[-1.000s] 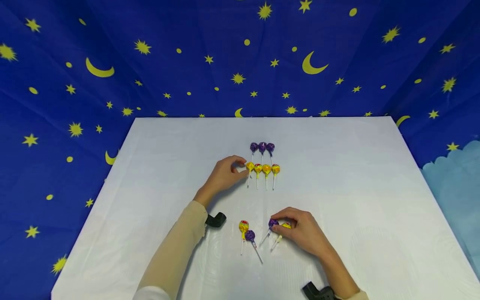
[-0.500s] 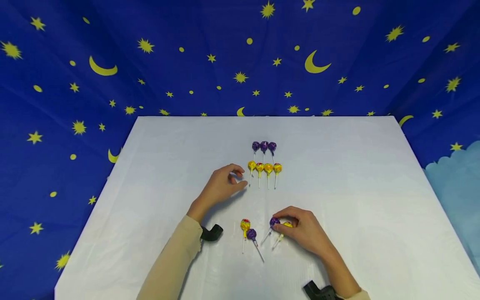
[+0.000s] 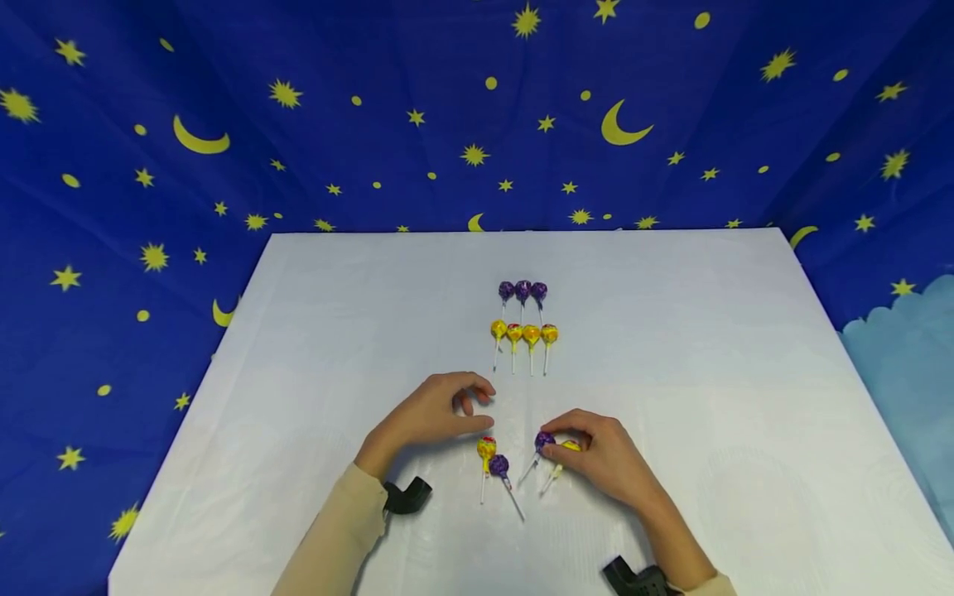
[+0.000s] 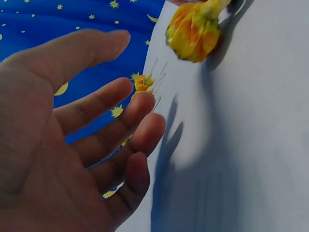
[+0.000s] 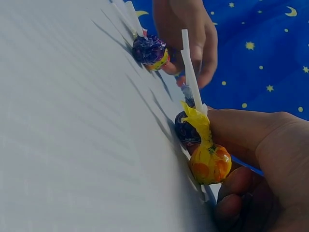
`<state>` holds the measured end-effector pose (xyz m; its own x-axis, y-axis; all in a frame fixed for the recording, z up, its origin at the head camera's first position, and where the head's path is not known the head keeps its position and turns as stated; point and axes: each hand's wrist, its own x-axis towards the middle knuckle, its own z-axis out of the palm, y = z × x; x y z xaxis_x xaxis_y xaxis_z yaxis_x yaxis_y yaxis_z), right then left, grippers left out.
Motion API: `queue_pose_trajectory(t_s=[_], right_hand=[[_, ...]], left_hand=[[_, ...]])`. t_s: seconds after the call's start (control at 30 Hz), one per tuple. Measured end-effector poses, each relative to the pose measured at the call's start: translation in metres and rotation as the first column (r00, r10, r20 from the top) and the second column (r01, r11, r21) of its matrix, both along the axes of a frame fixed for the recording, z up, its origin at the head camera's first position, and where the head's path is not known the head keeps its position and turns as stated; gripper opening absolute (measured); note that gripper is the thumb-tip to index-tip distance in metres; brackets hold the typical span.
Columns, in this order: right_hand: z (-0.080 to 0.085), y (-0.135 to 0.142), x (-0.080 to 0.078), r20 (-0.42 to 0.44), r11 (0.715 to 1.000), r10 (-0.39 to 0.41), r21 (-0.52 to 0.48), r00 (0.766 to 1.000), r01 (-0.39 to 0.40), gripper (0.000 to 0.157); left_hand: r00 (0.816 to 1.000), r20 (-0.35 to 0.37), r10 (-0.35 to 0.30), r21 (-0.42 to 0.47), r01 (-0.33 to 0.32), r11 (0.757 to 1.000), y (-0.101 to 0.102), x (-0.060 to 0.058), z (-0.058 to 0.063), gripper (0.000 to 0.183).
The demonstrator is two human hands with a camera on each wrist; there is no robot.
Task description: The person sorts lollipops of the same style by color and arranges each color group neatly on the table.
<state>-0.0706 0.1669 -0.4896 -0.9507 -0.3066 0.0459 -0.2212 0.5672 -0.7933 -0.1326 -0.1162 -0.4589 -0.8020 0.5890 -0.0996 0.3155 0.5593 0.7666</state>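
Note:
My left hand (image 3: 428,410) is just behind a yellow lollipop (image 3: 487,449), its fingers loosely bent and holding nothing. In the left wrist view that yellow lollipop (image 4: 193,31) lies apart from the fingertips. Touching it on the table is a purple lollipop (image 3: 499,466). My right hand (image 3: 607,455) pinches another purple lollipop (image 3: 545,441) by its head between thumb and forefinger. Beside that one lies a second yellow lollipop (image 3: 570,447), partly covered by the right hand in the head view; the right wrist view shows its yellow wrapped head (image 5: 211,164) near the fingers.
Farther back on the white table (image 3: 708,348), three purple lollipops (image 3: 523,290) form a row. In front of them runs a row of several yellow lollipops (image 3: 531,334), sticks toward me. A blue cloth (image 3: 387,50) with stars and moons hangs behind the table.
My left hand has left the yellow row and come back toward me, to just behind the near yellow lollipop. The right hand keeps its pinch on the purple lollipop in the same place.

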Motion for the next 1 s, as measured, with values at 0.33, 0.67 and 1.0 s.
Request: queue_pose_trajectory(t_s=[0.33,0.67,1.0], right_hand=[[0.001,-0.001,0.000,0.012,1.000,0.001,0.002,1.000,-0.001,0.020],[0.000,-0.001,-0.001,0.008,1.000,-0.004,0.006,1.000,0.004,0.020],[0.001,-0.001,0.000,0.024,1.000,-0.016,-0.005,1.000,0.016,0.021]], left_hand=[[0.995,0.058,-0.083,0.028,0.082,0.996,-0.004,0.017,-0.003,0.039],[0.994,0.038,-0.099,-0.001,0.099,0.995,-0.004,0.022,-0.009,0.024],[0.995,-0.013,-0.100,-0.007,0.100,0.995,-0.003,0.023,-0.014,0.017]])
